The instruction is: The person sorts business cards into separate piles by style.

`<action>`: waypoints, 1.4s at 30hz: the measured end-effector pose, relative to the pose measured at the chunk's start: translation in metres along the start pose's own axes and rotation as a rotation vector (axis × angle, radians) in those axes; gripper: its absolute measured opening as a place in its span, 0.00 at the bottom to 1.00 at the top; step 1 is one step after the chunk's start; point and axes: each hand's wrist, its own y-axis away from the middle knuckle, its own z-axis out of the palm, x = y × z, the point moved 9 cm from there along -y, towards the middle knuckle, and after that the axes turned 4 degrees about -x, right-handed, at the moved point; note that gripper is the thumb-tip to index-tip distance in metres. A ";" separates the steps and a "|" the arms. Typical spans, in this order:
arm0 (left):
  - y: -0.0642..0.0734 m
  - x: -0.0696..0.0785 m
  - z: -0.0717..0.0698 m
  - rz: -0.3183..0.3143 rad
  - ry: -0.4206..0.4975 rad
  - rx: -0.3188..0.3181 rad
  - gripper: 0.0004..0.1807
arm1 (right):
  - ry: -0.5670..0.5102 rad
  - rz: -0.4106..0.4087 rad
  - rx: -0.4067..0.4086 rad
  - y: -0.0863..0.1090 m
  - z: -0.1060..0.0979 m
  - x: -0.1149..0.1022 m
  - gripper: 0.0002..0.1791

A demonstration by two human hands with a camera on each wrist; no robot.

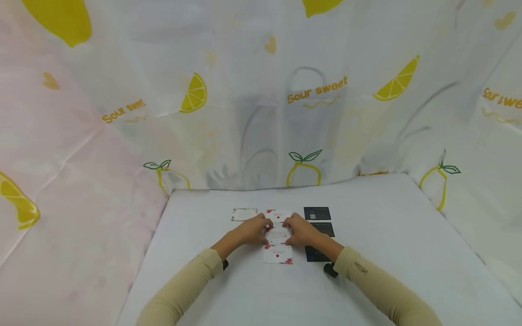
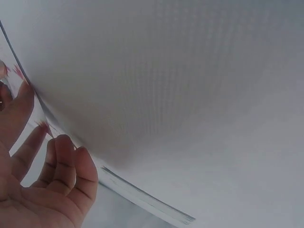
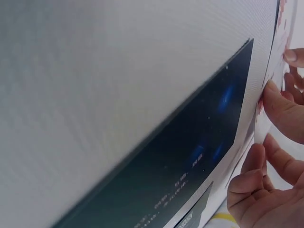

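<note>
In the head view, a white card with red floral corners (image 1: pixel 278 236) lies in the middle of a short column. My left hand (image 1: pixel 253 230) pinches its left edge between thumb and fingers, and my right hand (image 1: pixel 303 231) does the same on its right. Similar red-and-white cards stand above it (image 1: pixel 278 215) and below it (image 1: pixel 278 255). In the left wrist view, the fingertips of the left hand (image 2: pixel 57 185) are at the card's edge. The right wrist view has the right hand (image 3: pixel 280 171) gripping from the other side.
Right of the column are three dark cards, the top one (image 1: pixel 317 213), the middle one (image 1: pixel 326 229) and the bottom one (image 1: pixel 316 255), partly under the right forearm. A white card with a leafy border (image 1: pixel 244 214) lies at upper left. A lemon-print curtain (image 1: pixel 261 113) backs the white table (image 1: pixel 367 203).
</note>
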 end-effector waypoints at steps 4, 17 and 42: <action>0.000 0.001 0.001 -0.002 -0.018 0.000 0.26 | 0.003 0.032 -0.001 0.001 0.000 0.002 0.27; -0.003 0.001 -0.007 -0.003 -0.023 0.002 0.27 | -0.020 0.053 0.045 -0.003 -0.011 0.003 0.11; 0.006 0.005 -0.013 0.090 -0.058 0.111 0.34 | -0.371 0.047 0.077 -0.004 -0.014 0.022 0.08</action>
